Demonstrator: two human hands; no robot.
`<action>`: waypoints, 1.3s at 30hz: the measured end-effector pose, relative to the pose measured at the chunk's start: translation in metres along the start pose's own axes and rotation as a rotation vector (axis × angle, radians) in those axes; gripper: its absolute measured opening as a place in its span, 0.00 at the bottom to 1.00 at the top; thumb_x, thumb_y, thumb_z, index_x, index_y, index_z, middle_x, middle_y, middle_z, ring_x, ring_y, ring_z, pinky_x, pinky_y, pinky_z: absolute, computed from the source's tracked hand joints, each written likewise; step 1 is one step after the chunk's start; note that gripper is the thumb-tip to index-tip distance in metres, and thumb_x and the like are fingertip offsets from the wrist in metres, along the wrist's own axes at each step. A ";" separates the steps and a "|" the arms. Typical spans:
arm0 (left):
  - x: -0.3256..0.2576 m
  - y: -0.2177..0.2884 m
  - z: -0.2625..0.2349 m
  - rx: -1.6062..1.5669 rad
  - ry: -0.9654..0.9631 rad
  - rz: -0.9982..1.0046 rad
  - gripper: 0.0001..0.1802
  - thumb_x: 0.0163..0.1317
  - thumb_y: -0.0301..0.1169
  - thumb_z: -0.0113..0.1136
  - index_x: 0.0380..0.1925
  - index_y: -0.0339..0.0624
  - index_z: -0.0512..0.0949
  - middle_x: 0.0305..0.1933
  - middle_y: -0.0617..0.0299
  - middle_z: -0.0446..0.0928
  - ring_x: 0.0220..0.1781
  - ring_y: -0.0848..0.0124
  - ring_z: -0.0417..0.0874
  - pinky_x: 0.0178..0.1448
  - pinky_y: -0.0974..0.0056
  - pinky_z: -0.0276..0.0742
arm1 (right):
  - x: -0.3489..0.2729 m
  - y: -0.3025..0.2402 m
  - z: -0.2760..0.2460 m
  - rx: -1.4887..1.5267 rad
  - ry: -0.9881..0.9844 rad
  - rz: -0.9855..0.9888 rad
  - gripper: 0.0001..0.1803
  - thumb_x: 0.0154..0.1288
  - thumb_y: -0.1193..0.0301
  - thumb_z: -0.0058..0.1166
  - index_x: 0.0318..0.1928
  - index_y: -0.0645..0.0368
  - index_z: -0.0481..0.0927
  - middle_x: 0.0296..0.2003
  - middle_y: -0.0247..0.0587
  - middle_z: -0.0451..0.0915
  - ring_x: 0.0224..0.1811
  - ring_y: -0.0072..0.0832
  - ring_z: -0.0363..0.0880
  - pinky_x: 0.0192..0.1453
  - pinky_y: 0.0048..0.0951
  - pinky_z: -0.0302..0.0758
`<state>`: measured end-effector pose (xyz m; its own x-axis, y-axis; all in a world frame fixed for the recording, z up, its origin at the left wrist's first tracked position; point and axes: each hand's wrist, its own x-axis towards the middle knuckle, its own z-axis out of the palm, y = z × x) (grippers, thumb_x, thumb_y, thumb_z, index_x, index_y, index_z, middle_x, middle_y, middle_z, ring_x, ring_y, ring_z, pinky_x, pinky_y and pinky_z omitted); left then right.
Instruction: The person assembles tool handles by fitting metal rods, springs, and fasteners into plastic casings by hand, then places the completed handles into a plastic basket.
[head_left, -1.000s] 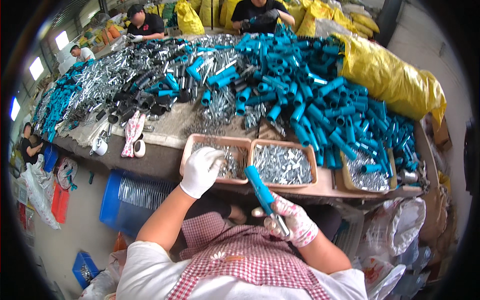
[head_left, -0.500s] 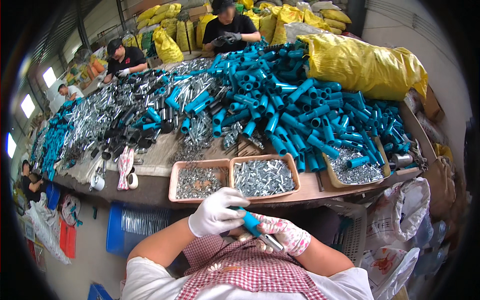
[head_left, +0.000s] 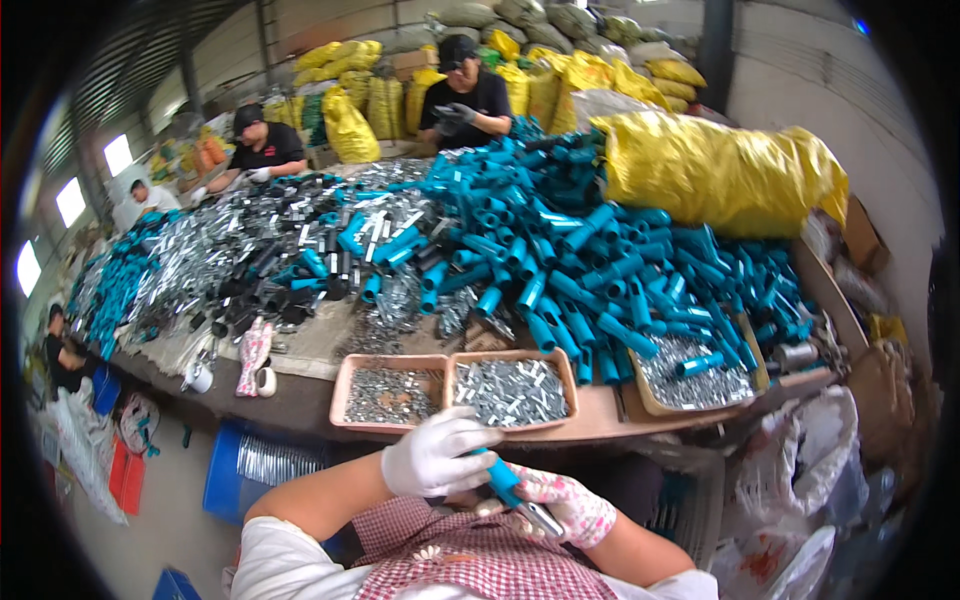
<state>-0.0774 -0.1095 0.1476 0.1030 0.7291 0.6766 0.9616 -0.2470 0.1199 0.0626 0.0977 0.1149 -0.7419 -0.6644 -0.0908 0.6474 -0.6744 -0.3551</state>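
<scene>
In front of my apron, a teal tube [head_left: 499, 478] slants between my two gloved hands, with a shiny metal piece [head_left: 542, 519] at its lower right end. My left hand [head_left: 436, 455], in a white glove, is closed around the upper end. My right hand [head_left: 568, 503], in a white glove with pink spots, grips the lower part near the metal end. Just beyond my hands sit a pink tray of small metal parts [head_left: 347, 412] and a second pink tray of short metal pins [head_left: 570, 405].
A heap of teal tubes [head_left: 600, 265] covers the right of the table, with loose metal parts [head_left: 225, 245] to its left. A yellow sack [head_left: 725, 175] lies behind the heap. Another tray [head_left: 655, 400] stands right. Several people work around the table; a blue crate [head_left: 222, 480] is below left.
My view has tilted upward, so the table and trays appear lower and slightly left. Both hands still hold the teal tube, with little change in grip.
</scene>
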 end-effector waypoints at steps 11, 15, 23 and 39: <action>-0.004 0.010 0.009 -0.411 0.140 -0.261 0.11 0.51 0.29 0.71 0.36 0.43 0.84 0.56 0.44 0.76 0.56 0.50 0.77 0.59 0.48 0.71 | -0.004 0.006 0.018 0.042 0.145 -0.021 0.36 0.65 0.66 0.59 0.70 0.58 0.58 0.50 0.67 0.77 0.27 0.34 0.82 0.28 0.24 0.79; -0.005 0.007 0.003 -0.012 0.047 -0.026 0.15 0.56 0.32 0.66 0.41 0.38 0.78 0.56 0.45 0.74 0.54 0.55 0.77 0.58 0.43 0.71 | 0.003 0.009 0.022 0.126 0.185 -0.005 0.35 0.66 0.66 0.58 0.69 0.58 0.59 0.50 0.67 0.77 0.27 0.33 0.82 0.28 0.23 0.79; -0.020 0.008 0.000 -0.269 0.136 -0.264 0.12 0.54 0.31 0.68 0.39 0.42 0.85 0.61 0.42 0.72 0.55 0.50 0.76 0.58 0.50 0.72 | 0.013 0.012 0.010 -0.100 0.107 0.041 0.39 0.63 0.63 0.61 0.70 0.59 0.58 0.58 0.60 0.73 0.39 0.33 0.83 0.31 0.23 0.79; -0.040 0.022 -0.025 -0.364 -0.245 -0.713 0.27 0.45 0.39 0.72 0.45 0.39 0.79 0.38 0.52 0.80 0.41 0.59 0.84 0.45 0.60 0.80 | 0.027 0.010 0.020 -0.476 0.281 0.114 0.39 0.67 0.76 0.57 0.74 0.59 0.52 0.57 0.43 0.74 0.50 0.24 0.79 0.41 0.21 0.78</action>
<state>-0.0666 -0.1602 0.1418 -0.4061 0.8964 0.1777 0.6793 0.1660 0.7148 0.0525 0.0665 0.1274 -0.7320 -0.5694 -0.3740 0.6242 -0.3405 -0.7032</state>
